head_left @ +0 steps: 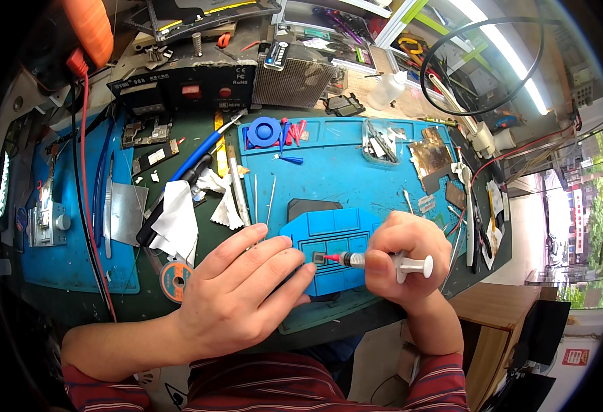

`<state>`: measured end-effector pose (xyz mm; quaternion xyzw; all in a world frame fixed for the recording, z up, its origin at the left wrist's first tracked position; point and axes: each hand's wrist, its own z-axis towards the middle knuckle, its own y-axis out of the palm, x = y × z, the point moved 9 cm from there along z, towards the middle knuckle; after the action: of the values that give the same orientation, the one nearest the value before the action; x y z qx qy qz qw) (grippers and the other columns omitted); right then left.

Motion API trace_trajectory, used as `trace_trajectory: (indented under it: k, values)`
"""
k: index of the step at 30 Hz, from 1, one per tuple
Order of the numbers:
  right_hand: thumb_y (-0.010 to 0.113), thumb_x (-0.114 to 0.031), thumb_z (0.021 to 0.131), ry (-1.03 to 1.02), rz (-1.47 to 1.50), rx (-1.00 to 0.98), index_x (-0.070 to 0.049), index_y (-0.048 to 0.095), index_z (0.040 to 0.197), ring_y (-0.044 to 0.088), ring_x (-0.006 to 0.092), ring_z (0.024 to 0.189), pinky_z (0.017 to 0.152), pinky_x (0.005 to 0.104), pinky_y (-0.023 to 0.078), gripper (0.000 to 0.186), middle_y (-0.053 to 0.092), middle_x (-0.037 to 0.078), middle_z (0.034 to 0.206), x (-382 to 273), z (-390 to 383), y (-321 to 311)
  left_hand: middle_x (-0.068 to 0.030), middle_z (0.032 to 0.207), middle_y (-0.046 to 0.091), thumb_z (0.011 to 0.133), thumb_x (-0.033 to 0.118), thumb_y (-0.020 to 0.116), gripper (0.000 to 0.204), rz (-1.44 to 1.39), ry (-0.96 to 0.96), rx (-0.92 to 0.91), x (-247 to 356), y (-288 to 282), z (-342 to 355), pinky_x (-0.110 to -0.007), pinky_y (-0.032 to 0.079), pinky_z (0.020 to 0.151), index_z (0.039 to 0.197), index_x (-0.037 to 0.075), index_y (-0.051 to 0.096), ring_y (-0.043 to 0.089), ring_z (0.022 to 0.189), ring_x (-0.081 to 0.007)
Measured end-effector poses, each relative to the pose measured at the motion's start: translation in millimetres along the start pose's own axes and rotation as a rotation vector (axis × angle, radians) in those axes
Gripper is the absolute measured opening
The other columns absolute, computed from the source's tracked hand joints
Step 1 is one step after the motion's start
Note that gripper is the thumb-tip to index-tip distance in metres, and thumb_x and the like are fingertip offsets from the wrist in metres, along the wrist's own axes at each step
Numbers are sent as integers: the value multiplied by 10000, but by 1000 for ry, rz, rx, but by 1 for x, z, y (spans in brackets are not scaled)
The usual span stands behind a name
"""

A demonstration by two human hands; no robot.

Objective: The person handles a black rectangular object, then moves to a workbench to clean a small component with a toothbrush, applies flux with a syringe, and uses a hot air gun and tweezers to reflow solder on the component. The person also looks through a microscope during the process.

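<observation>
My right hand [408, 261] is closed around a syringe [353, 259] with a white plunger and a pink tip. That tip points left and meets or hovers just over a small square chip [320, 258]. The chip lies in the middle of a blue pad [336, 223] with grooved compartments, which rests on a dark block [308, 206]. My left hand [246, 295] lies over the pad's left edge, its fingers stretched out and nothing seen in them. Whether the left thumb presses the pad is hidden.
Beneath lies a blue work mat [322, 158]. Tweezers [271, 199] and crumpled white tissue [177, 223] are left of the pad, a solder wire spool [176, 280] by my left forearm. A clear box of small parts [382, 144] stands farther back, near metal plates [430, 158]. Behind sits a black machine [184, 89].
</observation>
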<state>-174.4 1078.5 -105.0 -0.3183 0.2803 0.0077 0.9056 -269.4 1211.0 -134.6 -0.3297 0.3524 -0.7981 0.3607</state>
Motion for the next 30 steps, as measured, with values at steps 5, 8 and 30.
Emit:
trace_trajectory:
  k: [5, 8, 30]
  values:
    - [766, -135, 899, -55, 17, -32, -70, 594, 834, 554, 169, 500, 460, 295, 417, 195, 600, 30, 638, -5, 2, 3, -45, 1112, 711, 792, 272, 819, 345, 0, -3, 3, 0, 0, -1, -450, 504, 1044, 1093, 107, 784, 696, 1098, -234]
    - [800, -114, 848, -57, 25, -30, -75, 605, 819, 557, 183, 490, 450, 303, 418, 201, 588, 28, 623, -7, 3, 3, -48, 1118, 711, 802, 274, 811, 338, -3, -1, -1, 0, 0, -1, -449, 503, 1048, 1093, 104, 783, 695, 1103, -233]
    - [855, -136, 890, 313, 14, 115, -61, 670, 821, 562, 46, 539, 484, 234, 421, 212, 649, 2, 640, 23, -8, -1, -46, 1106, 708, 775, 255, 830, 349, -10, -8, -1, 0, 0, 0, -452, 494, 1045, 1084, 100, 780, 689, 1104, -235]
